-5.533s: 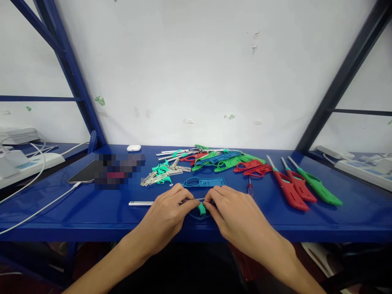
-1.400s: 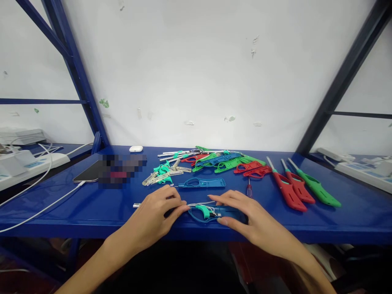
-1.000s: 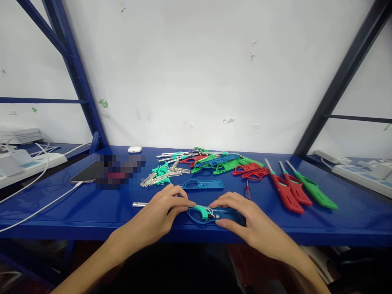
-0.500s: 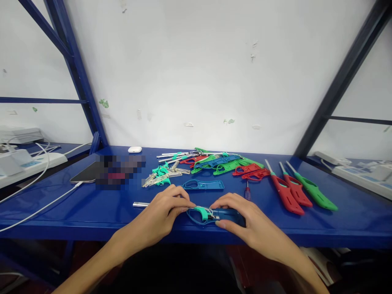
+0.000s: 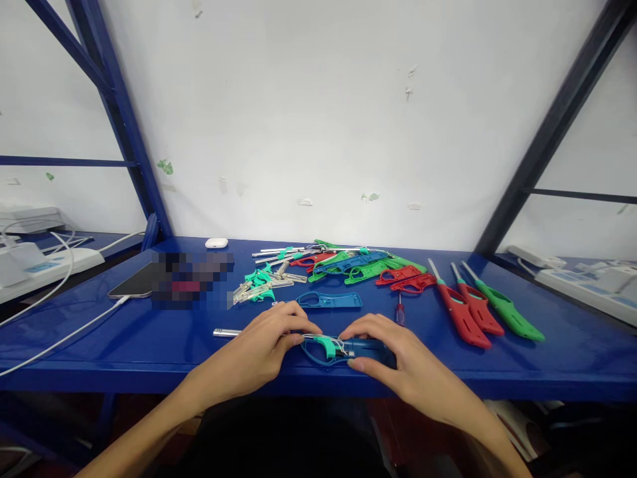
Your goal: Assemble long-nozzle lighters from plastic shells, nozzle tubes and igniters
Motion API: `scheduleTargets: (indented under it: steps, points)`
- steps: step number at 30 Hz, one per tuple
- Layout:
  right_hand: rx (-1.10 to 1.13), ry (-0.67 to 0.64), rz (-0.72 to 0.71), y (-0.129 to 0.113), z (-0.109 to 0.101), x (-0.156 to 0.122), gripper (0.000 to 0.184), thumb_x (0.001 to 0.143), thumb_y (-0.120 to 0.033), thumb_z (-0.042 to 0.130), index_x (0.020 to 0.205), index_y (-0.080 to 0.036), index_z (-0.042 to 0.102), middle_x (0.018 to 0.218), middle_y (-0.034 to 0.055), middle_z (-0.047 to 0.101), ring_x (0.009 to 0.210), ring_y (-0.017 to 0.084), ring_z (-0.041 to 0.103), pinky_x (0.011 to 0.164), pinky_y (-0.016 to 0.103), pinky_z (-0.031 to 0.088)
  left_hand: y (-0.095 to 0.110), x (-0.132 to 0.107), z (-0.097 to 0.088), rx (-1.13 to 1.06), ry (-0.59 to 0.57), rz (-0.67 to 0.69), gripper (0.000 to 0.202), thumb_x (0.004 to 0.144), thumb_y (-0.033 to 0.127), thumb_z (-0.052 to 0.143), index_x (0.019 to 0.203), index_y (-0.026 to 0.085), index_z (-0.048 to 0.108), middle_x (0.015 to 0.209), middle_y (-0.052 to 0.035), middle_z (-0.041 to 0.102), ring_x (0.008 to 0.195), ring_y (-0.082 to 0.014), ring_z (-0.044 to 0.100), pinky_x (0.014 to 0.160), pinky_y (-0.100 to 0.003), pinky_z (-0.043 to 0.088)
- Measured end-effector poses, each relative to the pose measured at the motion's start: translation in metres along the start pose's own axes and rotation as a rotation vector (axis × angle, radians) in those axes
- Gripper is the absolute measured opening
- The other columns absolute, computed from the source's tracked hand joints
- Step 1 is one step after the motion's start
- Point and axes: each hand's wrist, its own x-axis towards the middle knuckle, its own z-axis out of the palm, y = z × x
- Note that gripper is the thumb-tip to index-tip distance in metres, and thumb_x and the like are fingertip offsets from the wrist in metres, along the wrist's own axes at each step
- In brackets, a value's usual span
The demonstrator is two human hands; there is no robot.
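Note:
A half-built blue lighter shell with a teal trigger and thin white wires lies near the front edge of the blue bench. Its metal tube sticks out to the left. My left hand pinches the tube end where it meets the shell, fingers closed. My right hand curls over the shell's handle and holds it down. A second blue shell half lies just behind my hands.
Behind lie a pile of green, blue and red shells, teal triggers with metal parts, a small screwdriver and three finished lighters. A phone with a white cable, an earbud case and power strips are at the sides.
Over the last seconds my right hand slid from the trigger to cover the shell's handle. In the last second both hands stay nearly still; the view drifts slightly.

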Motion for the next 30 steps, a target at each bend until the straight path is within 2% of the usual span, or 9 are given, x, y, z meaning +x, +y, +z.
scheduleTargets:
  steps: [13,20,26,30]
  points:
    - [0.014,-0.004,0.007,0.0,0.0,-0.001,0.019,0.101,-0.035,0.069,0.119,-0.036,0.067,0.122,-0.0051,0.07,0.116,0.019,0.061,0.103,0.033,0.043,0.002,-0.003,0.006,0.022,0.035,-0.007,0.03,0.108,0.016,0.043,0.118,0.034,0.064,0.116,0.0012,0.062,0.114,-0.0191,0.056,0.114,-0.04,0.032]
    - [0.003,0.0,0.015,-0.003,-0.001,0.0,0.019,0.1,-0.036,0.07,0.119,-0.035,0.068,0.122,-0.0051,0.07,0.115,0.019,0.062,0.103,0.032,0.043,0.007,-0.003,0.005,0.055,0.065,0.032,0.034,0.109,0.016,0.042,0.117,0.029,0.071,0.115,-0.0025,0.063,0.108,-0.0191,0.058,0.097,-0.034,0.046]
    - [-0.009,0.017,0.016,-0.002,-0.001,0.001,0.018,0.1,-0.036,0.07,0.118,-0.033,0.069,0.122,-0.0016,0.071,0.115,0.022,0.063,0.103,0.036,0.046,0.01,-0.006,0.007,0.088,0.077,0.056,0.04,0.108,0.012,0.041,0.123,0.032,0.073,0.117,-0.0032,0.063,0.105,-0.0195,0.058,0.093,-0.034,0.048]
    - [-0.001,0.044,0.006,0.0,0.0,-0.003,0.033,0.1,-0.038,0.069,0.133,-0.037,0.063,0.131,-0.0004,0.068,0.12,0.023,0.062,0.107,0.039,0.047,0.012,-0.006,0.007,0.108,0.072,0.057,0.039,0.107,0.011,0.042,0.124,0.029,0.072,0.116,-0.0039,0.063,0.106,-0.0197,0.057,0.093,-0.034,0.048]
